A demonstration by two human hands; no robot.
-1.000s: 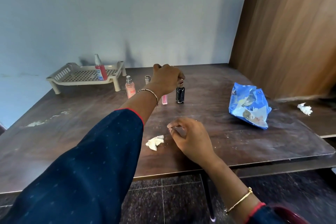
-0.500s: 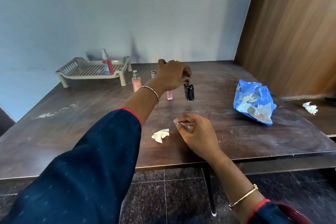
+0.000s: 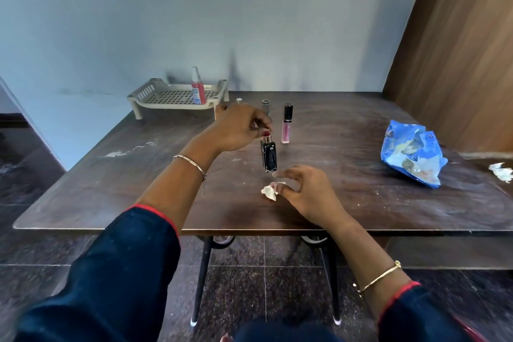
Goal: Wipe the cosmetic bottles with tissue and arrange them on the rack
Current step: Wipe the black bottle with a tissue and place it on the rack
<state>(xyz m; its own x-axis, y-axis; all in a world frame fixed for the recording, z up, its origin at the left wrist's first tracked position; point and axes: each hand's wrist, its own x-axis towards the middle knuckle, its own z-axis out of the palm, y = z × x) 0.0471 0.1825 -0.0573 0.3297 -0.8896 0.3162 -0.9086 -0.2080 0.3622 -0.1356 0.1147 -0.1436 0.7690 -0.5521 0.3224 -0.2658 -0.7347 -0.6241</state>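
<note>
Currently the left hand [image 3: 238,128] holds the black bottle [image 3: 268,157] upright above the tabletop [image 3: 138,175], fingers pinched on its cap; the right hand [image 3: 311,191] rests on the tabletop just below it, thumb and one finger closed on the crumpled tissue [image 3: 268,192], index finger extended; the rack [image 3: 172,97] stands at the far edge carrying one red spray bottle [image 3: 197,89]; a pink tube [image 3: 286,123] stands upright beyond the black bottle.

Red spray bottle [image 3: 197,91], far left: I see a pale label, but its print is too small to read.
Blue packet [image 3: 410,153], right: printed, but I can't read it.
Black bottle [image 3: 268,157], centre: I can read nothing on it.
</note>
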